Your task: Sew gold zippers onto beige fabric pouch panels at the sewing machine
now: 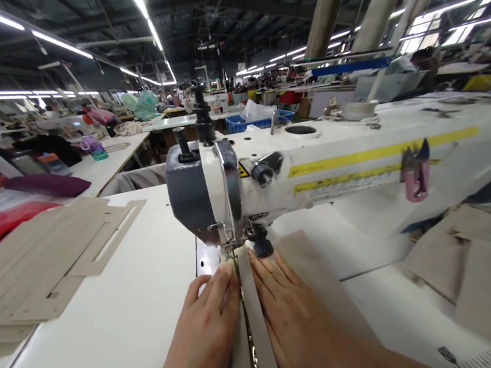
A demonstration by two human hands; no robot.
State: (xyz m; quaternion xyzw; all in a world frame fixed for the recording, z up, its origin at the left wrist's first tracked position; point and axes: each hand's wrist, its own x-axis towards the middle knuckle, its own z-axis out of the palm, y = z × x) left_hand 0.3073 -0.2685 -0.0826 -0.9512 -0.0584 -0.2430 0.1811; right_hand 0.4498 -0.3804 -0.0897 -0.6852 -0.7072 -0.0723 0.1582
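A zipper (250,332) with shiny gold-coloured teeth runs lengthwise under the presser foot (231,248) of a white sewing machine (339,152). Beige fabric (303,253) lies along its right side. My left hand (210,325) is left of the teeth, fingers bent and close together, gripping the zipper's edge just before the foot; its fingertips are partly hidden. Flat on the beige fabric right of the zipper rests my right hand (289,310), fingers stretched toward the needle area.
Stacked beige cut panels (59,264) lie on the left of the white table (146,267). More beige pieces (481,259) are piled at the right. Pink-handled thread snips (417,171) hang on the machine arm. A blue crate (238,125) stands behind.
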